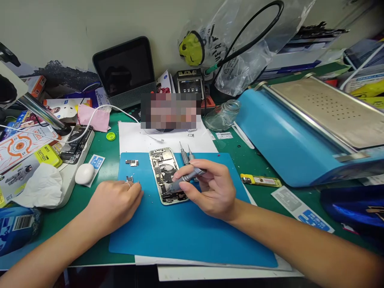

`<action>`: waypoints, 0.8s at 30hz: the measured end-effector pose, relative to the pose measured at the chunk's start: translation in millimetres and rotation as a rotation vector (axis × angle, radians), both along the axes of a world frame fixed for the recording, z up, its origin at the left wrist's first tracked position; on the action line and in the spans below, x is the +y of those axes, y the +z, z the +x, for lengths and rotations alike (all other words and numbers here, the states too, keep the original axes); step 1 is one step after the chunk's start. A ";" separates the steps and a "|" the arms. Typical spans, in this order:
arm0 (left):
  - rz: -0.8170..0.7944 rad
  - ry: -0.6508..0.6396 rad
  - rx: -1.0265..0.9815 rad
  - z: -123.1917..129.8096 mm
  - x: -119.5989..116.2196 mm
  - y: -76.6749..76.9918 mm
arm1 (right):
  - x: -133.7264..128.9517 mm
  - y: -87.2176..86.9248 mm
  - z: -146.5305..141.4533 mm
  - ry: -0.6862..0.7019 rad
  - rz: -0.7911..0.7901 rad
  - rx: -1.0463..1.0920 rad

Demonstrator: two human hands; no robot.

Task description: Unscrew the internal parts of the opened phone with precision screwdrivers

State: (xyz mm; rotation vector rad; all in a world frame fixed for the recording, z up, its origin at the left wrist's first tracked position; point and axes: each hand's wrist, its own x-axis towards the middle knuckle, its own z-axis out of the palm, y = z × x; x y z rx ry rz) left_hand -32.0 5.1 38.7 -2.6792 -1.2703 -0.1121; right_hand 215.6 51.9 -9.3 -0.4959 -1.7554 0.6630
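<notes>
An opened phone [168, 168] lies on the blue mat [180, 236], its inner parts bare. My right hand [213, 188] is closed round a grey screwdriver [190, 176], held slanting over the phone's lower half; its tip is hard to make out. Left of the phone, my left hand [114, 204] rests on the mat with curled fingers pressed together; what they hold, if anything, is hidden. Just beyond those fingers lies a small metal part [129, 179]. A second small phone part [132, 163] sits farther back. Two more screwdrivers [184, 154] lie right of the phone.
At right stands a blue machine with a metal plate [330, 108]. A glass jar [222, 116], a yellow-ended tool [260, 180] and a label strip [301, 210] are nearby. A white earbud case [84, 174], another opened phone [75, 144] and boxes fill the left. A screen [124, 68] stands behind.
</notes>
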 end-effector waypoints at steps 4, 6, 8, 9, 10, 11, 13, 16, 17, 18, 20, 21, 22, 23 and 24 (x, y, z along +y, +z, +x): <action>-0.059 -0.004 0.048 2.0 -2.6 -3.9 | -0.4 -0.8 0.8 0.008 -0.018 -0.013; -0.079 -0.006 0.055 2.9 -3.7 -5.1 | -0.4 -0.6 1.0 0.008 -0.016 -0.011; -0.093 -0.005 0.061 3.0 -4.0 -5.2 | -0.3 -0.3 1.0 0.011 -0.013 -0.010; -0.099 -0.003 0.065 2.8 -3.9 -4.9 | -0.2 -0.2 1.0 0.012 -0.012 -0.010; -0.103 0.000 0.069 2.6 -3.8 -4.5 | -0.2 -0.2 0.9 0.012 -0.012 -0.012; -0.106 0.004 0.072 2.4 -3.6 -4.0 | -0.2 -0.2 0.9 0.011 -0.013 -0.014; -0.110 0.010 0.074 2.1 -3.7 -3.0 | -0.2 -0.5 1.0 0.005 -0.012 -0.016; -0.107 0.009 0.065 1.9 -4.4 -2.0 | -0.4 -1.5 1.3 0.005 -0.009 -0.016; -0.107 0.009 0.062 1.9 -4.6 -1.9 | -0.4 -1.9 1.4 0.007 -0.008 -0.013; -0.107 0.009 0.060 1.9 -4.7 -1.9 | -0.5 -2.2 1.4 0.009 -0.009 -0.011; -0.117 0.011 0.067 2.0 -4.5 -2.1 | -0.5 -2.9 1.6 0.016 -0.012 -0.008; -0.122 0.013 0.072 2.1 -4.3 -2.2 | -0.5 -3.1 1.7 0.019 -0.014 -0.008; -0.128 0.016 0.078 2.2 -3.9 -2.2 | -0.5 -3.2 1.8 0.021 -0.016 -0.007; -0.131 0.019 0.082 2.4 -3.5 -2.3 | -0.4 -3.3 1.8 0.023 -0.018 -0.008; -0.134 0.022 0.086 2.6 -3.2 -2.3 | -0.3 -3.2 1.8 0.023 -0.019 -0.009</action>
